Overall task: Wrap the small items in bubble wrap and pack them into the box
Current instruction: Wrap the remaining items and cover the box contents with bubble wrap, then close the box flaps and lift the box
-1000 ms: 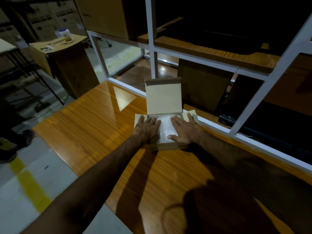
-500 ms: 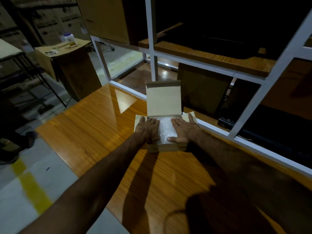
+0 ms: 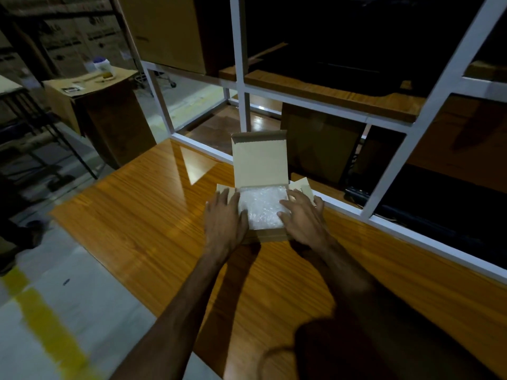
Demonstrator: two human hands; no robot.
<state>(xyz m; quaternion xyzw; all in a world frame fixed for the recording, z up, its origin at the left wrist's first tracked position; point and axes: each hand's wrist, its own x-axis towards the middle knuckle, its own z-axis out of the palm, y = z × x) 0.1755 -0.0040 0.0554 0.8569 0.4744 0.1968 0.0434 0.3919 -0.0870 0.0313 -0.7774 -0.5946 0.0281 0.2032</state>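
Note:
A small flat cardboard box [image 3: 271, 235] lies on the wooden table [image 3: 153, 215], its lid [image 3: 259, 160] standing upright at the back and its side flaps spread out. A white bubble-wrapped bundle [image 3: 262, 207] fills the inside of the box; what it holds is hidden. My left hand [image 3: 226, 215] rests flat over the box's left edge and flap, fingers straight. My right hand [image 3: 303, 215] lies over the right edge, with fingertips touching the bubble wrap and the right flap.
A white metal frame [image 3: 241, 78] with wooden shelves runs along the table's far edge right behind the box. A brown cabinet [image 3: 109, 111] with a small jar on top stands at the left. The floor with a yellow stripe [image 3: 46, 325] lies below the table's left edge.
Both hands have slid outward from the middle of the bubble wrap toward the box's side edges and flaps, uncovering more of the bundle. The box has stayed in place.

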